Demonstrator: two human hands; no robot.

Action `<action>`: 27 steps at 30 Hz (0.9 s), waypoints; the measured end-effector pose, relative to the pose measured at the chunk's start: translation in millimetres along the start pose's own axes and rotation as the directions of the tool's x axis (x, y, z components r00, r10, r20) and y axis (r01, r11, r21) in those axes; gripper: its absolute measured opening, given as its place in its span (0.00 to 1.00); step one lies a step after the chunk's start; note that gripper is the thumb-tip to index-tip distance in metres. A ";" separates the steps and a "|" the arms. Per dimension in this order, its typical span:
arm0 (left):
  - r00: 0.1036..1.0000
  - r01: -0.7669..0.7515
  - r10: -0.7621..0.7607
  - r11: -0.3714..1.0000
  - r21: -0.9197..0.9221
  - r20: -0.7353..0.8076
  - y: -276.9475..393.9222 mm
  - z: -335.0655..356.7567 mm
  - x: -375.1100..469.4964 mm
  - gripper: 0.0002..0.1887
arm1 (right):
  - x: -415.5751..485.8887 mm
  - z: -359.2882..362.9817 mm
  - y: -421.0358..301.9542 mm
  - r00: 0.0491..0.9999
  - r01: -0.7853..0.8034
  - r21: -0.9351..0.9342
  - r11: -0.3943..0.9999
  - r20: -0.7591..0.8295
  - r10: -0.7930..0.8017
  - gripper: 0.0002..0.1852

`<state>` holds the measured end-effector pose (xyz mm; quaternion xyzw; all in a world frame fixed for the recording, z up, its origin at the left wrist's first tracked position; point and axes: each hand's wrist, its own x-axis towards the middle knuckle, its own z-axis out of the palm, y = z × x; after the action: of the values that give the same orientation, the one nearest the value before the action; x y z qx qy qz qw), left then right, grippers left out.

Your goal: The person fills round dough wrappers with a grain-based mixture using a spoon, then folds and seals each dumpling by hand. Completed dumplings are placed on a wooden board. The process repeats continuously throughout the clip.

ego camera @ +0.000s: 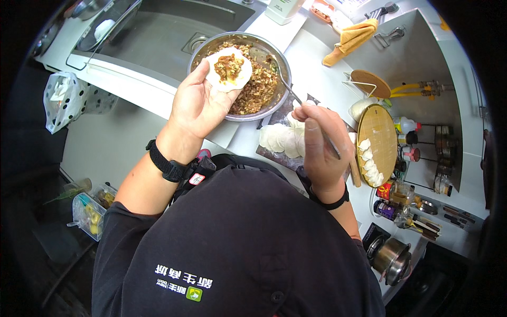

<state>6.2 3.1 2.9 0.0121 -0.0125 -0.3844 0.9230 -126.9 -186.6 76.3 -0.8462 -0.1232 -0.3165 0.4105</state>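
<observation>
On the palm and fingers of my left hand point(194, 105) lies a round dough wrapper point(211, 79), its middle topped with chopped filling point(228, 68). That hand is held over the near left rim of a metal bowl point(286, 59), which contains more chopped filling point(253, 97). My right hand point(326, 148) grips the handle of a metal spoon point(292, 93); the spoon's head rests in the bowl at its right side. Below and partly behind my right hand, overlapping dough wrappers point(279, 138) lie on a dark floured board point(277, 115).
Right of the board, a round woven tray point(378, 138) carries several folded dumplings point(369, 160). A wooden rolling pin point(355, 174) lies beside it. The sink point(154, 43) is at upper left. Jars point(400, 190) and a metal pot point(392, 255) stand at right; an orange cloth point(356, 35) hangs above.
</observation>
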 end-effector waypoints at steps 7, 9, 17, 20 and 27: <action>1.000 0.012 -0.012 1.000 -0.008 -0.027 -5.5 6.4 -3.1 0.25 | -1.6 10.8 -5.9 0.984 0.144 -0.082 0.986 0.115 -0.134 0.10; 0.999 0.020 -0.019 1.000 0.009 -0.028 -5.1 7.2 -3.1 0.25 | -3.8 13.5 -7.8 0.974 0.188 -0.067 0.980 0.139 -0.178 0.12; 0.999 0.039 -0.039 0.998 -0.041 -0.009 -6.5 11.5 -5.9 0.25 | -0.8 13.5 -6.1 0.957 0.254 -0.050 0.966 0.155 -0.244 0.17; 0.995 0.082 -0.078 0.994 -0.071 0.055 -5.1 12.1 -6.3 0.25 | -0.5 11.8 -5.8 0.937 0.257 -0.013 0.966 0.249 -0.246 0.18; 0.998 0.058 -0.057 0.995 -0.084 0.016 -0.7 8.2 -6.5 0.26 | -2.8 11.2 -7.7 0.965 0.225 -0.014 0.974 0.141 -0.221 0.15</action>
<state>0.8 7.1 11.0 -0.0290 -0.0020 -0.4112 0.9111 -127.8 -172.9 74.1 -0.8529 -0.2410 -0.3031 0.3502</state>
